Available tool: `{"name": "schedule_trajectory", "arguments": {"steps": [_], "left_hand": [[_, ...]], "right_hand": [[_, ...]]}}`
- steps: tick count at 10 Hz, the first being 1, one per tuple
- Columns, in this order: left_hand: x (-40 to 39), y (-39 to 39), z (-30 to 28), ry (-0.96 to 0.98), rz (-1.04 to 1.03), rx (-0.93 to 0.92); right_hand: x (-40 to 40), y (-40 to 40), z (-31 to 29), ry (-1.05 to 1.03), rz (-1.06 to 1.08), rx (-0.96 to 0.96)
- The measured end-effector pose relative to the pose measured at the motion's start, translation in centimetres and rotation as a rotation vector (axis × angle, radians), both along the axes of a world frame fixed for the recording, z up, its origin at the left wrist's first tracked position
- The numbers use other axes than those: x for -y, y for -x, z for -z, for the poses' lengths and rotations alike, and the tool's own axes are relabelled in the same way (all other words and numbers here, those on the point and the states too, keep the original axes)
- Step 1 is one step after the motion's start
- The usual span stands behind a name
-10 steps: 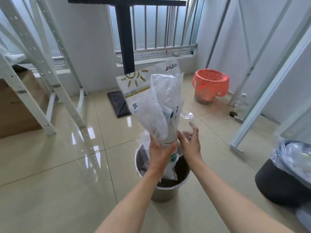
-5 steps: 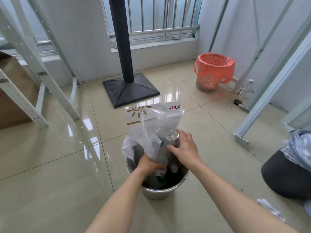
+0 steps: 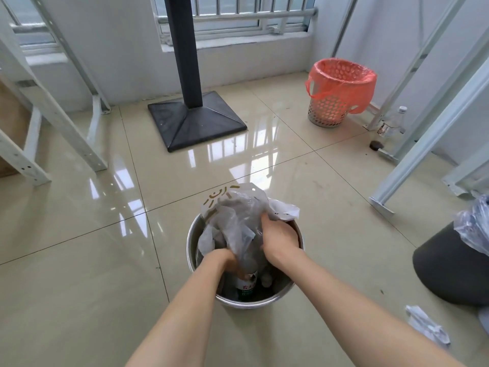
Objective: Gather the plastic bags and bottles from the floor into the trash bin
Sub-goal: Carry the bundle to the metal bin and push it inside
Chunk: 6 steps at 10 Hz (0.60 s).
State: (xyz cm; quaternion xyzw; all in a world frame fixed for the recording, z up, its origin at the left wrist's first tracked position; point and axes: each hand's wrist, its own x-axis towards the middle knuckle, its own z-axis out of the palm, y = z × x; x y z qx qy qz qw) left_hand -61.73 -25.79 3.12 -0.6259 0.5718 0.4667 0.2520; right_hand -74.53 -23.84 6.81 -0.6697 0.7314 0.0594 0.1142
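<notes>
Down near the bottom-centre of the view, on the tiled floor [image 3: 79,300], a round metal trash bin [image 3: 191,242] stands w/ both hands pushed into its mouth. Left hand [image 3: 227,263] is low inside, fingers wrapped into the clear plastic bags [image 3: 232,215], so its grip is closed on the plastic. Right hand [image 3: 280,238] sits higher at the bin's right side, palm down, fingers curled and pressing into the same bundle; grip closed on the bags too. Bags are crumpled, partly inside the bin, top part w/ a gold sun print sticking up above the far rim, a white edge flopping over the right rim. Below the left hand a bottle [image 3: 247,286] w/ a white/green label stands inside the bin; other contents too dark to tell. Beyond the bin, a black post base [image 3: 197,123] sits on the floor; far right an orange-lined basket [image 3: 341,94], w/ a clear bottle [image 3: 393,124] near it by a white frame leg. Bottom right, crumpled white scrap [image 3: 427,329] lies on the floor beside a dark bin [image 3: 449,271] w/ a clear liner.
</notes>
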Motion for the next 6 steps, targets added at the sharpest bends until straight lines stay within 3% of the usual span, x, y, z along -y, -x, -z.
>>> {"name": "schedule_trajectory", "arguments": {"steps": [1, 3, 4, 6], "left_hand": [[1.3, 0.2, 0.9, -0.064, 0.029, 0.09], [2.7, 1.2, 1.9, 0.011, 0.266, 0.173], [2.2, 1.6, 2.0, -0.002, 0.278, 0.168], [0.6, 1.6, 1.4, -0.047, 0.07, 0.122]], "right_hand": [[1.1, -0.3, 0.3, -0.016, -0.006, 0.086], [2.1, -0.8, -0.1, -0.105, 0.032, 0.044], [2.2, -1.1, 0.3, -0.104, 0.002, -0.176], [1.6, -0.7, 0.2, -0.081, -0.006, -0.206]]}}
